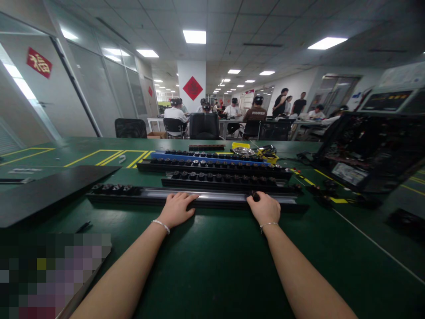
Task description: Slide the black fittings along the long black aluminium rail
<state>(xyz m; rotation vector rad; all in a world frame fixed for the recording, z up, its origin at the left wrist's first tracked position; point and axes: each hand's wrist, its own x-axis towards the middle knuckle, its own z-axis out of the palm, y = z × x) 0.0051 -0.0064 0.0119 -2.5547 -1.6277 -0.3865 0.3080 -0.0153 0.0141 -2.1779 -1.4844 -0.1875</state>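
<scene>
A long black rail [221, 204] with a shiny channel lies crosswise on the green table in front of me. Several round black parts [117, 189] sit in a row in its left end. My left hand [175, 209] rests on the rail's near edge and channel with its fingers spread, holding nothing. Toward the right end, the fingers of my right hand [266, 208] are closed around a small round black part [255, 195] at the channel; its exact kind is not clear. The fingers partly cover that piece.
Behind lie more rails [219, 177] filled with round parts, one of them blue [159, 155]. A yellow tray [241, 145] and a metal dish [244, 152] stand farther back. An opened black machine [358, 155] is at right, a dark panel [56, 190] at left. People sit beyond.
</scene>
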